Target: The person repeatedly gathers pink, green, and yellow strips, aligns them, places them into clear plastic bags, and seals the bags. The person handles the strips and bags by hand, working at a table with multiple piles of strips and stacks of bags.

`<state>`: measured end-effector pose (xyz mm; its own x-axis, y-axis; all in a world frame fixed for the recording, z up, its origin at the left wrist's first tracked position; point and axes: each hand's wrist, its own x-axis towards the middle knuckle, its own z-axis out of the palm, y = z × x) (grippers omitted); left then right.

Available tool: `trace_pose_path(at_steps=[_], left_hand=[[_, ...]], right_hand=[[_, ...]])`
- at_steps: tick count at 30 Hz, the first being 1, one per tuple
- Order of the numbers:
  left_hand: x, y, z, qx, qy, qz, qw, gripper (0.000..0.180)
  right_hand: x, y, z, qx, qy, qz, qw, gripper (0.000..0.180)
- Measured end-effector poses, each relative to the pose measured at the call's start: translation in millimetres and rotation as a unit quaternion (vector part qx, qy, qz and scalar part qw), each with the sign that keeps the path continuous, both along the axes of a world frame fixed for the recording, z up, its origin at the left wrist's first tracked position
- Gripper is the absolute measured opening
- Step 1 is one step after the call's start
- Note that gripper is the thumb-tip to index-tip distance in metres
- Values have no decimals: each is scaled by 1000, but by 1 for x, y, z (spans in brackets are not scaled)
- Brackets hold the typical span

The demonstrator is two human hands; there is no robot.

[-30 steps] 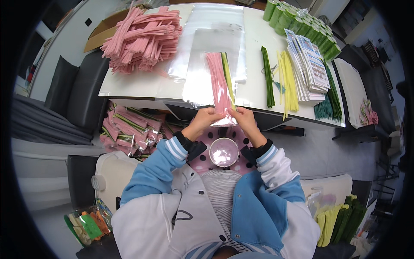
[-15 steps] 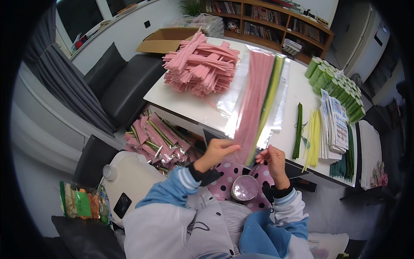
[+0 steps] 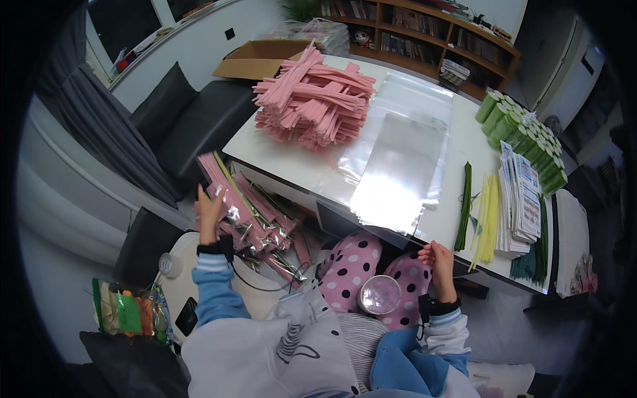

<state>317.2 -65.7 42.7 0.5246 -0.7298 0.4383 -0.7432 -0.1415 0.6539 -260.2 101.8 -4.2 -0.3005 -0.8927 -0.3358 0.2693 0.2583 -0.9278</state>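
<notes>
Left hand: the left hand [image 3: 210,211] is stretched out to the side, fingers closed on a clear packet of pink and green strips [image 3: 222,189], held over the heap of filled packets [image 3: 262,229] below the table edge.
Right hand: the right hand [image 3: 439,259] is loosely curled and holds nothing, at the near edge of the white table [image 3: 458,142], just beside the stack of clear bags [image 3: 398,174].
Farther off: a pile of pink strips [image 3: 315,103].

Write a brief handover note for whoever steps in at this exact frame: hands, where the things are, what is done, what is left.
Left hand: out to the person's left, setting a clear bag filled with long pink strips onto the heap of filled bags beside the white table.
Right hand: at the table's near edge, loosely curled; whether it holds anything cannot be told.
On the table: pile of loose pink strips, stack of empty clear plastic bags, dark green strips, pale yellow strips, stack of printed cards.
Done: many bags filled.
Left: a large pile of loose strips and many empty bags.
</notes>
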Motion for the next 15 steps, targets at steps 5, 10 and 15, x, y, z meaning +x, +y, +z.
trace_pose_path(at_steps=[5, 10, 15], left_hand=[[-83, -102, 114, -181, -141, -212, 950, 75], [-168, -180, 162, 72, -312, -142, 937, 75], [-178, -224, 144, 139, -324, -123, 928, 54]], right_hand=[[-1, 3, 2, 5, 7, 5, 1000, 28], [4, 7, 4, 1, 12, 0, 1000, 28], [-1, 17, 0, 19, 24, -16, 999, 29]])
